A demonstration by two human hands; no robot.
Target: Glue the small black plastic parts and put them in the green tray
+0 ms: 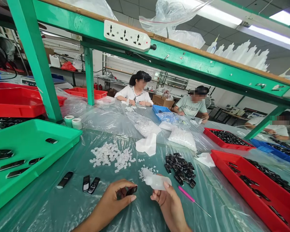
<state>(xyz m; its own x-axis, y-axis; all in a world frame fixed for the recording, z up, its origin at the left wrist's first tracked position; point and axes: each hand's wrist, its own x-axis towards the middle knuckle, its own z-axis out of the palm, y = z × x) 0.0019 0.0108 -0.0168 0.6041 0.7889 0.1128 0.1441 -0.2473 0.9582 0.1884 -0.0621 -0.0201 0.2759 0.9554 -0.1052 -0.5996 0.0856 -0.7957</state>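
Between the thumb and fingers of my left hand point(116, 199) is a small black plastic casing point(131, 190). My right hand point(168, 201) pinches a translucent white flat piece point(158, 182), whose exact kind I cannot tell. Just beyond it lies a small heap of tiny white parts point(146, 172). A larger pile of white plastic pieces point(112, 155) spreads farther left. Black casings point(180, 167) are heaped to the right. Near my right hand rests a pink-handled screwdriver-like tool point(186, 193) with a thin metal shaft. Several black and silver pieces point(93, 185) lie left of my left hand.
A green tray point(62, 141) with several black pieces stands at left. Red trays point(253, 190) of black parts line the right. Bags of white parts point(182, 138) lie ahead. A green shelf beam point(183, 53) crosses overhead. Co-workers point(136, 90) sit across the table.
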